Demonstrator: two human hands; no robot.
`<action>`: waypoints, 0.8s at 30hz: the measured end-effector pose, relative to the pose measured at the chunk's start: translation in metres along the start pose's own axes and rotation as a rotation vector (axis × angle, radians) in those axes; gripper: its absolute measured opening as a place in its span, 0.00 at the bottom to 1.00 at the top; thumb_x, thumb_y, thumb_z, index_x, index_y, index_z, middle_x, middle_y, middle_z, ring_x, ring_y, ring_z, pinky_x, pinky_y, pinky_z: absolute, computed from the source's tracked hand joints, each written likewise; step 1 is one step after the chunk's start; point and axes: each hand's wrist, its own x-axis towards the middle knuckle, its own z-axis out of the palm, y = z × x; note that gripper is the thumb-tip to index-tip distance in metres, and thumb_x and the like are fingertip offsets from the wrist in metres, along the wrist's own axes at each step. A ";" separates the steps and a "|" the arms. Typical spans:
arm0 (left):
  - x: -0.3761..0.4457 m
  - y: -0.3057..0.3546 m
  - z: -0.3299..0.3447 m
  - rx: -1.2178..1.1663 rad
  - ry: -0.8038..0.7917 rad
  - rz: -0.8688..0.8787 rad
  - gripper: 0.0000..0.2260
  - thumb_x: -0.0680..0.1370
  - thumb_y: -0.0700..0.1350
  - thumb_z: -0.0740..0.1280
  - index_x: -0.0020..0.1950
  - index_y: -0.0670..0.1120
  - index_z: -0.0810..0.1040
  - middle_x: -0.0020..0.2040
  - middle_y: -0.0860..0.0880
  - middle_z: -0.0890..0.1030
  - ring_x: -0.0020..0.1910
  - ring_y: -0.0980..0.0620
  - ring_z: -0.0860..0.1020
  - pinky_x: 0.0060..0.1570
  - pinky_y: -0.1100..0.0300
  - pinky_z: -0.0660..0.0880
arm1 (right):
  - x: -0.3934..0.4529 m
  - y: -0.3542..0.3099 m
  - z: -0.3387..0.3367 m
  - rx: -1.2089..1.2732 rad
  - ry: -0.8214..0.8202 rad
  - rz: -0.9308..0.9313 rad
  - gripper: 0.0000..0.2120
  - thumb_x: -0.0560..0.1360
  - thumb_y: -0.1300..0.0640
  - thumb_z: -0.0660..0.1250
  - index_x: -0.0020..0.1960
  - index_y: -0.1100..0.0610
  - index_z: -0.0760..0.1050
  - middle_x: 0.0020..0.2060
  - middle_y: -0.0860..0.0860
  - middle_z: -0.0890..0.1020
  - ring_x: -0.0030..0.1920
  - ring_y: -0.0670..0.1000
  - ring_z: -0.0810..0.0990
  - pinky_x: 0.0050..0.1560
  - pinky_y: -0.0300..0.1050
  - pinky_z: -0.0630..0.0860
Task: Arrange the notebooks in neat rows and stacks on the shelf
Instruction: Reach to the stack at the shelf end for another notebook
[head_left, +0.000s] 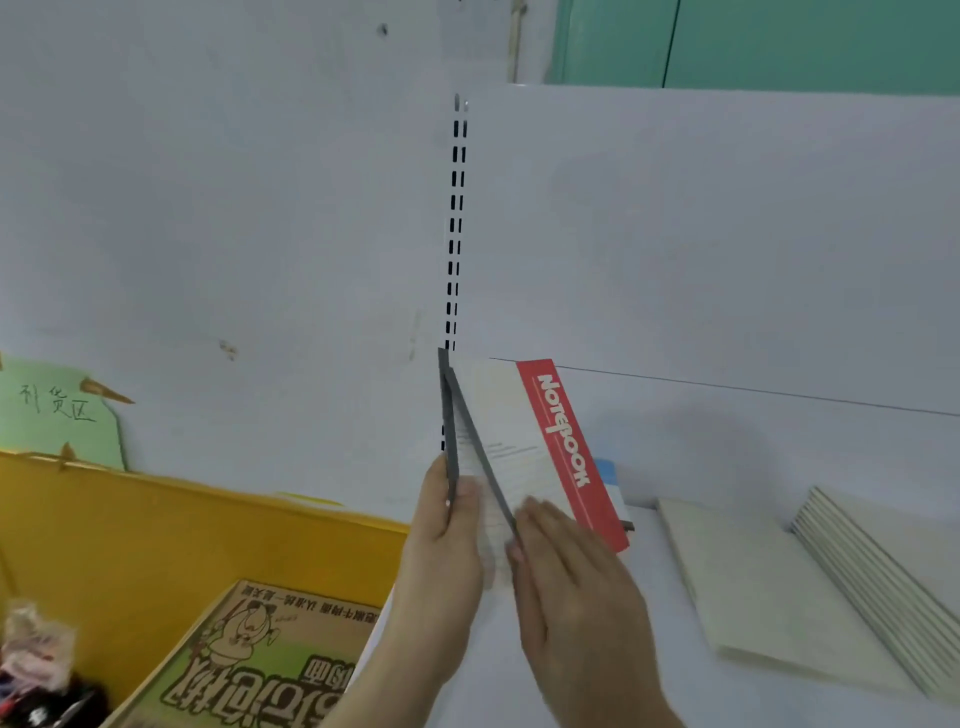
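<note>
Two white shelf panels meet at the left end, where thin notebooks stand on edge; they look light and floppy, best taken flat by both covers near the lower edge. The red-banded notebook leans right, long axis rising toward the back panel. The right hand presses flat, fingers straight, against it. The left hand pinches the upright grey-edged notebook by its near edge
</note>
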 end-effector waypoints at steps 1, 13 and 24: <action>-0.001 -0.001 0.004 -0.018 -0.010 0.005 0.11 0.85 0.52 0.56 0.64 0.61 0.73 0.54 0.57 0.84 0.55 0.56 0.83 0.53 0.54 0.81 | -0.007 -0.004 0.009 0.018 -0.033 -0.013 0.17 0.76 0.52 0.62 0.58 0.59 0.81 0.58 0.55 0.82 0.59 0.53 0.81 0.55 0.52 0.79; -0.003 0.005 0.021 -0.098 -0.042 0.100 0.07 0.82 0.49 0.64 0.58 0.56 0.77 0.51 0.55 0.85 0.50 0.54 0.84 0.46 0.50 0.83 | 0.011 0.034 -0.059 0.106 -0.314 0.463 0.41 0.73 0.29 0.55 0.78 0.45 0.44 0.76 0.42 0.54 0.73 0.42 0.59 0.69 0.44 0.67; -0.054 -0.011 0.112 -0.026 -0.480 -0.029 0.11 0.84 0.46 0.59 0.60 0.62 0.69 0.50 0.63 0.81 0.46 0.57 0.83 0.32 0.47 0.83 | -0.043 0.084 -0.144 0.041 -0.175 0.625 0.42 0.75 0.51 0.68 0.77 0.41 0.43 0.64 0.39 0.64 0.58 0.23 0.63 0.45 0.16 0.64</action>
